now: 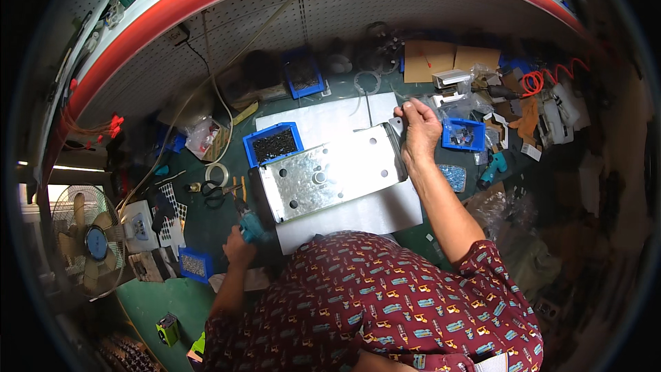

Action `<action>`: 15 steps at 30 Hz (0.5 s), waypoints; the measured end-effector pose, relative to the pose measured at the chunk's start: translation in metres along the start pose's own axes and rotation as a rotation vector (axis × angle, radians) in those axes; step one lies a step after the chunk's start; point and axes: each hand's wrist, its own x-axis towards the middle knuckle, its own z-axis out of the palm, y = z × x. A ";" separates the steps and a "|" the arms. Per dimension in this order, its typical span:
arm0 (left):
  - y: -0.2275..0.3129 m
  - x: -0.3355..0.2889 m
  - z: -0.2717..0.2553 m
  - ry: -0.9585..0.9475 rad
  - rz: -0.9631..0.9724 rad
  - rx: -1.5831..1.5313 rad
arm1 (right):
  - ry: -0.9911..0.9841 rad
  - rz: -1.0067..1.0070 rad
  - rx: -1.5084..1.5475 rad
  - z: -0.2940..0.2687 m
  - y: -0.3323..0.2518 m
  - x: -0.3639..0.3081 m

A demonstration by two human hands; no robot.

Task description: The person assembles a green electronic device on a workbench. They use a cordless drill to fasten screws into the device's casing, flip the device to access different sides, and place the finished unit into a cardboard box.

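Observation:
A silvery sheet-metal box with several round holes lies slightly tilted on a white sheet in front of me. At its far right corner, my right hand is raised with thumb and fingers pinched together beside a small metal tab. Whatever is between those fingertips is too small to make out. Left of the box, my left hand is closed round a teal power screwdriver, which points away from me. A blue bin of dark screws touches the box's far left side.
Scissors and a tape roll lie at left, with another blue bin nearer me. To the right are a blue parts bin, a second teal power tool and plastic bags. A fan stands far left.

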 end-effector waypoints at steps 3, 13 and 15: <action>0.000 -0.035 -0.039 0.038 -0.085 -0.172 | -0.036 -0.203 -0.061 0.001 0.003 -0.012; 0.089 -0.097 -0.168 0.184 0.318 -0.836 | -0.403 -0.339 -0.205 0.005 0.010 -0.036; 0.129 -0.095 -0.174 0.175 0.383 -0.804 | -0.405 -0.208 -0.170 0.008 0.006 -0.035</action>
